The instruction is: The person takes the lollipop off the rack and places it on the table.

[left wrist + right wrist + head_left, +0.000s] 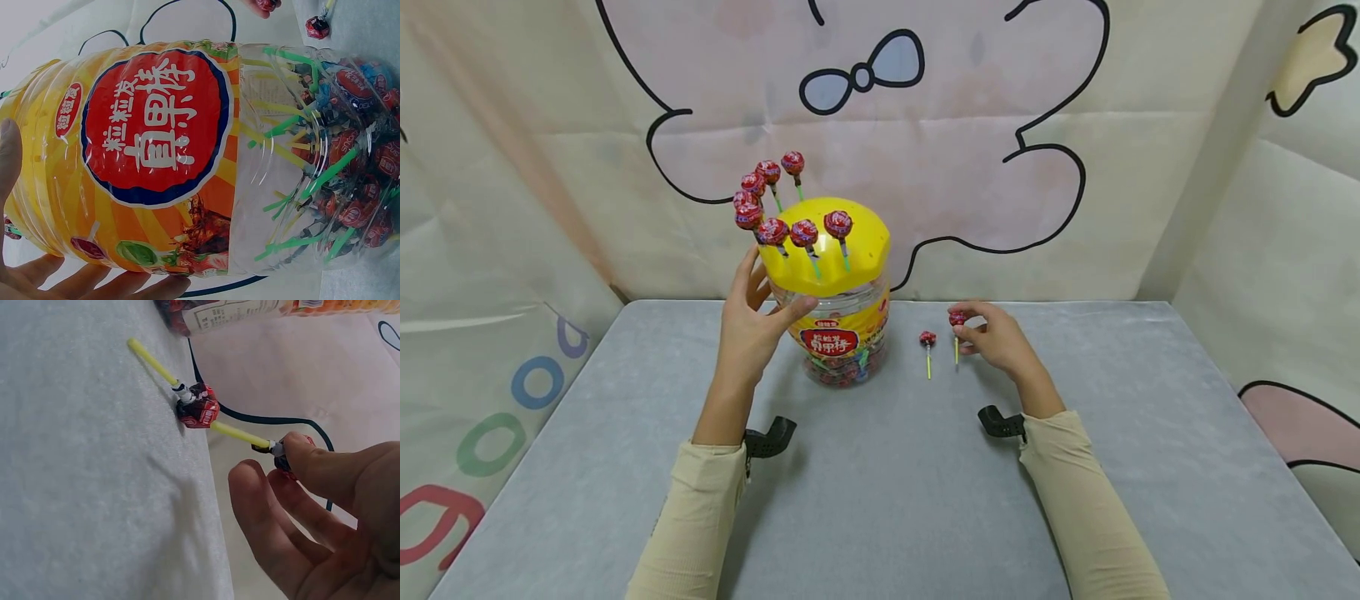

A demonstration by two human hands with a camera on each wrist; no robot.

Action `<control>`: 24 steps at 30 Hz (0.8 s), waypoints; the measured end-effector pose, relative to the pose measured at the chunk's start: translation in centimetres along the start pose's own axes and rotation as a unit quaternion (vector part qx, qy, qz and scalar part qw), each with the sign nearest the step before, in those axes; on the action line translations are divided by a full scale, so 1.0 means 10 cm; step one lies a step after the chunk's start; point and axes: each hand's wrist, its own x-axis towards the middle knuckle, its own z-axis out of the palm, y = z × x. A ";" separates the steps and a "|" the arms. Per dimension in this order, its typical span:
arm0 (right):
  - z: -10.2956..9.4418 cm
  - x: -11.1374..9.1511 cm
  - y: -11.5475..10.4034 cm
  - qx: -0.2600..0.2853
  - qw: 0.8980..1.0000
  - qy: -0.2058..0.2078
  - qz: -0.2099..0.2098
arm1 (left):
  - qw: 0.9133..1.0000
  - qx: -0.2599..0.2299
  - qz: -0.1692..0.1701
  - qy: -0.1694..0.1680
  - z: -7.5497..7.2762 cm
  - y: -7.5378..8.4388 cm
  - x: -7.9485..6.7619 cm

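A clear plastic candy jar [844, 340] with a yellow lid [868, 237] stands towards the back of the table. Several red-wrapped lollipops [803, 233] stick up from the lid, heads outward. My left hand [752, 321] grips the jar at its upper left side, with thumb in front. In the right wrist view, my right hand [319, 506] pinches a lollipop [240, 434] by its red head, and the yellow stick points away from the fingers. Just left of that hand, another lollipop [928, 340] is on the table, its stick towards me.
Inside the jar, several wrapped lollipops [350, 156] with green and yellow sticks fill the lower part. The grey table [880, 500] ends at a printed cloth backdrop [970, 192]. A black wrist mount [771, 437] sits on each forearm.
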 end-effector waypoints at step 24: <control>0.09 0.10 0.13 -0.151 0.988 -0.017 -0.010 | 1.000 -0.001 0.004 -0.001 0.00 0.00 0.00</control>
